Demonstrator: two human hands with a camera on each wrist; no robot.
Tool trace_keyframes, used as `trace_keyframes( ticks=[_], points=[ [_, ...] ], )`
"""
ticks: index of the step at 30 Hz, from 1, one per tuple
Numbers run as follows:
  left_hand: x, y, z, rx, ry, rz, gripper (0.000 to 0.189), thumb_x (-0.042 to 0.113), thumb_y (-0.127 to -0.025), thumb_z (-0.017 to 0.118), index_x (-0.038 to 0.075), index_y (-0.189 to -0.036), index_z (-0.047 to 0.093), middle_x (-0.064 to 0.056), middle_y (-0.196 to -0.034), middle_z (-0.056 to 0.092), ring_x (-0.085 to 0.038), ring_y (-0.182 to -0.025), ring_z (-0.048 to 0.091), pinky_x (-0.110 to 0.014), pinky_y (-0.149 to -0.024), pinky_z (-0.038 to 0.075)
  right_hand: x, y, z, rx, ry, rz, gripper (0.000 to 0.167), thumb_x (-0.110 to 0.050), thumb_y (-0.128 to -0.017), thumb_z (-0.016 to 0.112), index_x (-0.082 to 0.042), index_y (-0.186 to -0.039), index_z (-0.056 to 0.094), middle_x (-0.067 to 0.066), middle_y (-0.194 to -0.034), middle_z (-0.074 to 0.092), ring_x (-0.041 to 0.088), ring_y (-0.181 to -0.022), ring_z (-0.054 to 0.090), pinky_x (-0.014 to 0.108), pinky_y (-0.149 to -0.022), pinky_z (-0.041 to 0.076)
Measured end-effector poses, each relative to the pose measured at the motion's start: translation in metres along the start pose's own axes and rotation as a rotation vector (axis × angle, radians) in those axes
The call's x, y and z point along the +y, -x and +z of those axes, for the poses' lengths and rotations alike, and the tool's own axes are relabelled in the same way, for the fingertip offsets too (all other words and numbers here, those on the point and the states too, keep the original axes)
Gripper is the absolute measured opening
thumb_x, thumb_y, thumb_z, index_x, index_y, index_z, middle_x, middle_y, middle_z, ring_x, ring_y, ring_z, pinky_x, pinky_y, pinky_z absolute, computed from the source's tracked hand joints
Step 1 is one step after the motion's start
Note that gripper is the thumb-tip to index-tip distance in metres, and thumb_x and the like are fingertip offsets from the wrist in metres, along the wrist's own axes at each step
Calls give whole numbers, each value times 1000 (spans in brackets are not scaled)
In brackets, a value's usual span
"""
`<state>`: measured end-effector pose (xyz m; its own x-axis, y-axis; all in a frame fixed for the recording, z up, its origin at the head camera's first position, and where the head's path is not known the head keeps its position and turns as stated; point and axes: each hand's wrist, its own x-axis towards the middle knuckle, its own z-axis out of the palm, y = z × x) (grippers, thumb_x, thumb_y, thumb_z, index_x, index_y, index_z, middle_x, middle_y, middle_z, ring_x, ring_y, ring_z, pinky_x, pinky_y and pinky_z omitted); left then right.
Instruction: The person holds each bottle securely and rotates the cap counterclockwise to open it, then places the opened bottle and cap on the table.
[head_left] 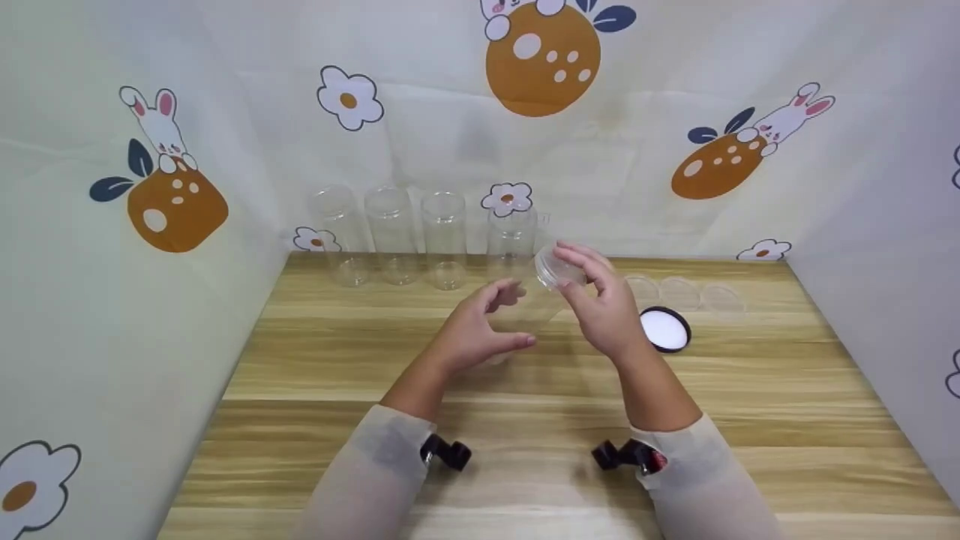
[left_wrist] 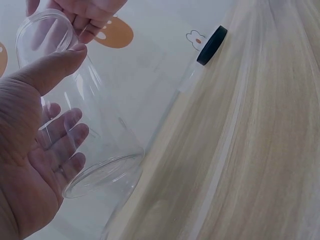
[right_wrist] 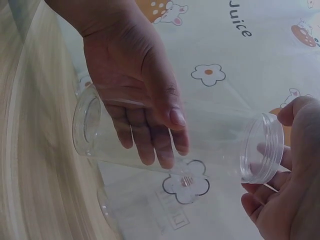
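Observation:
A clear empty jar [right_wrist: 215, 132] with a threaded neck is held tilted above the table, its mouth up toward the right. My right hand [head_left: 600, 304] grips it at the neck [head_left: 549, 270], thumb on the near side and fingers over the far side. Lower down, my left hand [head_left: 480, 326] is spread loosely about the jar's body. Its thumb lies in front and the relaxed fingers show through the clear wall [left_wrist: 95, 100] in the left wrist view. Just beyond the right hand, a black lid [head_left: 665, 330] with a white liner rests liner up on the table.
Several similar clear jars [head_left: 445, 244] stand in a row along the back of the wooden table [head_left: 315, 360]. Clear discs [head_left: 680, 293] lie in a row at the back right. Printed cloth walls [head_left: 427, 150] enclose the table's back and sides.

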<state>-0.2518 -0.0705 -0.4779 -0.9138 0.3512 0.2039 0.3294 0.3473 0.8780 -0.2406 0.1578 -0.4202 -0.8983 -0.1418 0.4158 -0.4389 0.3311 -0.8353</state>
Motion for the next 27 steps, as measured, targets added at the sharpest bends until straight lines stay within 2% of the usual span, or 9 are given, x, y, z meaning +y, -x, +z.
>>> trace_keyframes(
  ticks=[5,9,13,16,18,23,27],
  points=[
    [0,0,0,1,3,-3,94,45,-77,96,18,-156,52,7,-146,67,-18,-138,60,-43,-125,44,1,0,1,-22,-39,-32,37,-12,-104,61,-13,-140,71,5,-155,62,25,-151,50,50,-126,39],
    [0,0,0,2,8,-6,94,46,-77,96,20,-156,52,8,-146,67,-18,-138,60,-42,-125,44,1,-1,1,-27,-50,-34,37,-11,-104,60,-13,-139,71,5,-155,61,25,-153,49,51,-129,37],
    [0,0,1,-2,14,-12,93,46,-77,96,22,-155,52,9,-147,66,-18,-139,59,-43,-125,43,1,-1,0,-2,-17,-13,38,-22,-102,67,-14,-140,70,5,-156,59,24,-146,51,47,-118,43],
    [0,0,1,-3,16,-15,94,46,-77,96,21,-156,52,9,-147,66,-18,-140,59,-44,-125,44,1,-2,-1,31,30,16,45,-33,-99,74,-15,-140,69,5,-153,59,23,-135,54,45,-106,46],
    [0,0,1,-1,19,-14,95,46,-77,96,18,-156,51,8,-147,66,-19,-139,59,-44,-125,44,1,-3,-1,49,53,36,49,-37,-97,78,-15,-140,69,4,-148,61,23,-128,55,46,-103,47],
    [0,0,0,2,20,-17,95,46,-77,96,19,-156,52,9,-146,67,-16,-139,59,-42,-125,44,2,-4,0,62,71,68,51,-40,-92,84,-16,-136,72,3,-141,64,21,-121,56,44,-99,48],
    [-1,0,-1,-6,13,1,93,45,-79,95,18,-156,51,0,-148,66,-18,-139,59,-42,-125,44,3,-4,0,40,58,56,44,-34,-95,81,-18,-135,73,2,-143,65,21,-123,57,40,-99,47]
  ],
)
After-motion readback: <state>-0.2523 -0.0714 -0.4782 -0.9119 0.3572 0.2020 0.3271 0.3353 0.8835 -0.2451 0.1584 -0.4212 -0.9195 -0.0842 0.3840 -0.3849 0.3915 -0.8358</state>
